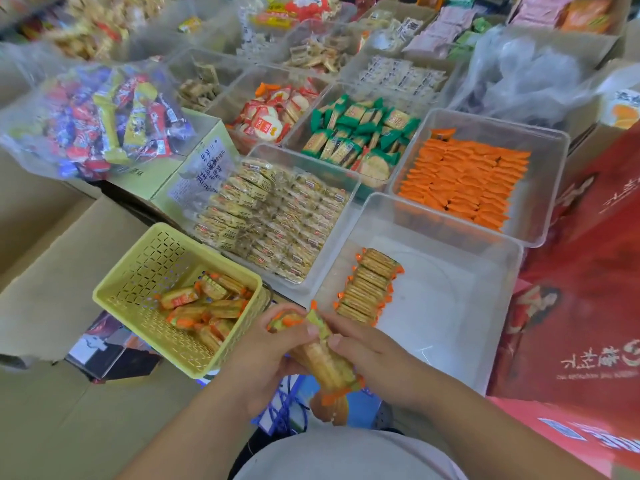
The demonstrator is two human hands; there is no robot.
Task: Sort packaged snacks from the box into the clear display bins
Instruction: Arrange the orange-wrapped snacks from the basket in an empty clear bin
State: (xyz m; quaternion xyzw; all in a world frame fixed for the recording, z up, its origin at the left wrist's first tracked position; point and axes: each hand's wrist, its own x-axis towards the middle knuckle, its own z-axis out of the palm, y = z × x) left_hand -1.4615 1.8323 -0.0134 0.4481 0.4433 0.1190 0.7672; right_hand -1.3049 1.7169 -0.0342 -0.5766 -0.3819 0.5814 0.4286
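Gripping a row of orange-edged clear-wrapped cracker packets [323, 363] between left hand [259, 358] and right hand [370, 351], both curled round it, beside the near clear plastic bin [450, 323]; long axis near-to-far, far end leftward.

Clear glossy plastic bin [512, 258], perforated basket [138, 268]

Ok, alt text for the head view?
The left hand and right hand grip a stack of orange-wrapped cracker packs beside a clear bin holding one row of them. A yellow basket with more sits to their left; filled bins lie beyond.
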